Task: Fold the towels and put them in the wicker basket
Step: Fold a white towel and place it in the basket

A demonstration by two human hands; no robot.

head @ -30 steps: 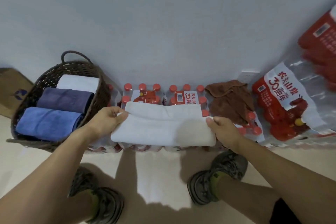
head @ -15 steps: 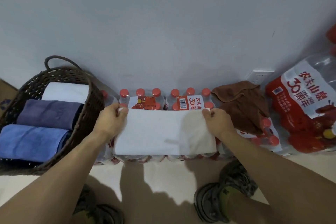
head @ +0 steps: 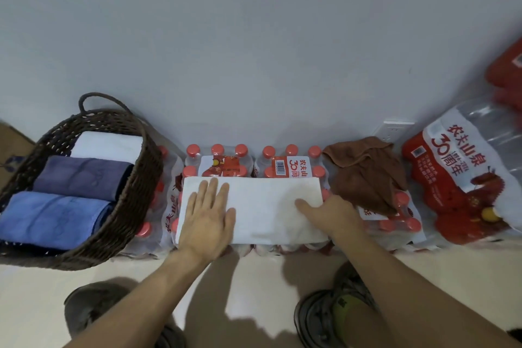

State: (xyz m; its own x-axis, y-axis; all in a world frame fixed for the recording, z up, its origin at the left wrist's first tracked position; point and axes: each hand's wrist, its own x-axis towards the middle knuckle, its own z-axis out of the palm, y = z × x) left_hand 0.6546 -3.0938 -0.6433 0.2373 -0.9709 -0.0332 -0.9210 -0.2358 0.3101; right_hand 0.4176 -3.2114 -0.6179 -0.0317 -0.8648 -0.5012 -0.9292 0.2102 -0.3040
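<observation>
White towel (head: 262, 206), a smooth flat rectangle folded into a long band, lying on shrink-wrapped packs of red-capped bottles (head: 285, 162) against the wall. Left hand (head: 207, 217) flat on its left part, fingers straight and together, pressing down. Right hand (head: 330, 213) at its right end, thumb lying on the cloth; whether the hidden fingers grasp the edge cannot be told. Brown towel (head: 367, 175), soft and crumpled, unfolded on the packs just right. Dark woven wicker basket (head: 132, 206), oval with a loop handle, at left, holding 3 folded towels: white (head: 108, 145), purple (head: 82, 178), blue (head: 53, 217)
</observation>
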